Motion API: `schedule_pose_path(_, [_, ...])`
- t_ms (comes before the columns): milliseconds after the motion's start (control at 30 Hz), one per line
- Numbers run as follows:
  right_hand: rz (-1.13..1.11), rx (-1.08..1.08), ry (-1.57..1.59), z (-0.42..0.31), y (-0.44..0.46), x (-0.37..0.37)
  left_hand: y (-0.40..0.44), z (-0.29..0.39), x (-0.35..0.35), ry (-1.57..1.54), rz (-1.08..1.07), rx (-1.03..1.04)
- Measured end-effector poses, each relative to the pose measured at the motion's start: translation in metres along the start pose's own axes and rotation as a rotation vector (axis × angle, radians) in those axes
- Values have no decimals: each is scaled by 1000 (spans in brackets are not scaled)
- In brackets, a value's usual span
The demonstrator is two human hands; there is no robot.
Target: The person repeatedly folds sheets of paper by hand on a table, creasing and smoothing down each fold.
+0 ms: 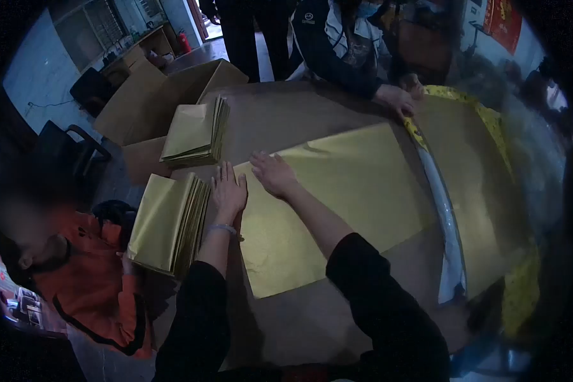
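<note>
A large sheet of gold paper (344, 197) lies flat on the brown table (299, 337). My right hand (274, 173) rests on its upper left part, palm down with the fingers spread. Just left of it, my left hand (229, 191) is at the sheet's left edge, fingers stretched out and holding nothing. Beside my left hand stands a stack of folded gold paper (162, 223); a second folded stack (190, 132) sits farther back.
Open cardboard boxes (134, 105) stand at the back left. A person in orange (89, 280) is at the left edge. Across the table a person's hands (398, 99) touch yellow-and-white wrapping (449, 223) around more gold sheets (484, 191) at the right.
</note>
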State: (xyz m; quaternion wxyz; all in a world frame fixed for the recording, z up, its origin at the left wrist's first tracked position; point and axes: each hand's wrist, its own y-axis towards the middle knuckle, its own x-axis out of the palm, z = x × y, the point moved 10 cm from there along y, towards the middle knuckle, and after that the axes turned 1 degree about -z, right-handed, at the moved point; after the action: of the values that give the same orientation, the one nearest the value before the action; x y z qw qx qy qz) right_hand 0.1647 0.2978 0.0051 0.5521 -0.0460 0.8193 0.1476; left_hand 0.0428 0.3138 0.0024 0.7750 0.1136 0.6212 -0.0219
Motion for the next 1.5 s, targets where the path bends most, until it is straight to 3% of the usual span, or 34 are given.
schedule_pose_path(200, [93,307,-43,165,-39,-67,1,1,2,29,42,13])
schedule_pose_path(333, [141,398,-136,289,-65,-92,1,0,3,41,44,11])
schedule_pose_path(433, [89,547,-8,312,-94,-124,2,-2,5,12,68,34])
schedule_pose_path(567, [101,646,-305,352,-113,-133,1,2,3,49,46,34])
schedule_pose_path(633, [66,745,-487,336,-122,-135,1,1,3,13,57,37])
schedule_pose_path(700, [222,665,-705,293,-135,-152,8,-3,10,2,66,63])
schedule_pose_path(767, [486,374,-523,214,-166,-169,23,0,-6,44,92,80])
schedule_pose_path(833, [473,141,-386,113,-224,-182,36,20,-20,79,-217,85])
schedule_pose_path(867, [373,215,-78,77,-256,-186,51,22,-20,39,-217,129])
schedule_pose_path(900, [304,166,-173,39,-289,-186,62,19,-19,28,-213,138])
schedule_pose_path(933, [284,105,-150,8,-329,-181,70,16,-6,-52,-342,132])
schedule_pose_path(967, [206,189,-141,-15,-357,-177,80,11,9,-131,-465,127])
schedule_pose_path(1000, [159,205,-99,-29,-389,-165,94,12,30,-162,-519,294])
schedule_pose_path(1067, [120,225,-70,-52,-439,-143,88,20,17,-257,-437,392])
schedule_pose_path(1133, [159,477,111,-45,-481,-130,71,38,-11,-351,-361,475])
schedule_pose_path(1200, [183,486,172,-58,-491,-120,48,31,-25,-676,-594,217])
schedule_pose_path(1233, [211,491,235,-66,-497,-117,16,37,-62,-668,-628,101])
schedule_pose_path(1333, [201,350,194,-94,-479,-115,-15,18,-88,-887,-740,91])
schedule_pose_path(1400, [170,412,217,-102,-465,-114,-62,0,-126,-1190,-707,-101])
schedule_pose_path(1467, [308,362,231,-104,-460,-113,-133,-4,-157,-1348,-720,-110])
schedule_pose_path(1500, [299,368,245,-101,-456,-110,-162,-27,-152,-1468,-663,-284])
